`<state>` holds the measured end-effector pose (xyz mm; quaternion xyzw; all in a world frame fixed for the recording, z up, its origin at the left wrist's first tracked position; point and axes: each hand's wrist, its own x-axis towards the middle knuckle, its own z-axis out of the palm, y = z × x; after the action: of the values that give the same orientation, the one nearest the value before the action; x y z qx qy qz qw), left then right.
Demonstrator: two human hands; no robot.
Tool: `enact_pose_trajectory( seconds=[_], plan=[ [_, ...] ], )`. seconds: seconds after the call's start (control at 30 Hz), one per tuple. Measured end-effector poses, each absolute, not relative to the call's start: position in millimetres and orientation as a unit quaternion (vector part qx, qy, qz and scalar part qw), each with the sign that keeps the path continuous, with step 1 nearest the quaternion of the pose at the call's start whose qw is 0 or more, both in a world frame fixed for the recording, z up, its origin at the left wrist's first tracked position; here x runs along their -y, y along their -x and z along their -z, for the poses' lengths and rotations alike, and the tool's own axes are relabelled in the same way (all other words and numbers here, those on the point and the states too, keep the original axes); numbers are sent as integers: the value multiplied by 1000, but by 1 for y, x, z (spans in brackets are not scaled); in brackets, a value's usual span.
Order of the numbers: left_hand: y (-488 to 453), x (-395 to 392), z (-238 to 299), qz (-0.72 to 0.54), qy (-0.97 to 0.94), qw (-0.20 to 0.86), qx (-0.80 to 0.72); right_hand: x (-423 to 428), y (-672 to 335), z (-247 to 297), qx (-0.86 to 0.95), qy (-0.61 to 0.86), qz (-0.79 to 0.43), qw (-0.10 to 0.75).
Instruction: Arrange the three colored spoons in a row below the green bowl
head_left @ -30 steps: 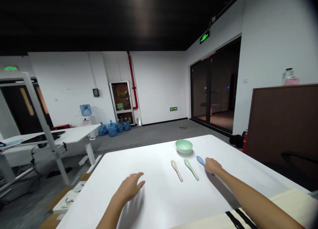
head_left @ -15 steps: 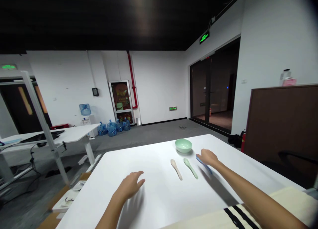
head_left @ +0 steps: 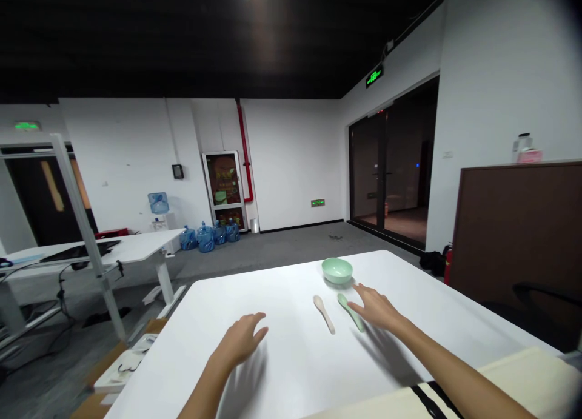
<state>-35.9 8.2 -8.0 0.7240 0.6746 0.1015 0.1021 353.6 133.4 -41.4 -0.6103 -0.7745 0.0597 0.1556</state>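
Note:
My right hand [head_left: 376,307] hovers over the white table [head_left: 282,304] with thumb and fingers apart, its thumb near the upper part of a green spoon [head_left: 350,311]. No blue spoon shows; it may be behind this hand or forearm. Left of the green spoon lies a beige spoon [head_left: 324,314], roughly alongside it. A light green bowl [head_left: 337,277] stands upright beyond the spoons, just past my right fingertips. My left hand [head_left: 242,337] is held above the table's left part, fingers stretched and thumb apart, with nothing in it.
Cream cloth with black stripes [head_left: 513,376] lies along the near right edge. A brown partition [head_left: 518,225] stands to the right. At left are another white desk [head_left: 159,242] and a metal post [head_left: 82,219]; blue water bottles [head_left: 206,240] stand by the far wall.
My right hand has shifted left and opened, from the blue spoon toward the green one. The blue spoon has gone from sight. My left hand has barely moved.

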Motion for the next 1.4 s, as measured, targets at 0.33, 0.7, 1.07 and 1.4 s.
enact_pose_trajectory(
  seconds=[0.33, 0.7, 1.07, 1.4],
  plan=[
    [35, -8, 9, -96, -719, 106, -680, -138, -362, 53, 775, 606, -76, 160],
    [33, -7, 7, -96, -721, 103, -679, -139, -362, 53, 782, 597, -69, 163],
    [34, -6, 7, -99, -722, 103, -677, -134, -360, 48, 784, 594, -75, 167],
    [33, -7, 7, -94, -724, 101, -676, -140, -352, 45, 769, 607, -88, 179]
  ],
)
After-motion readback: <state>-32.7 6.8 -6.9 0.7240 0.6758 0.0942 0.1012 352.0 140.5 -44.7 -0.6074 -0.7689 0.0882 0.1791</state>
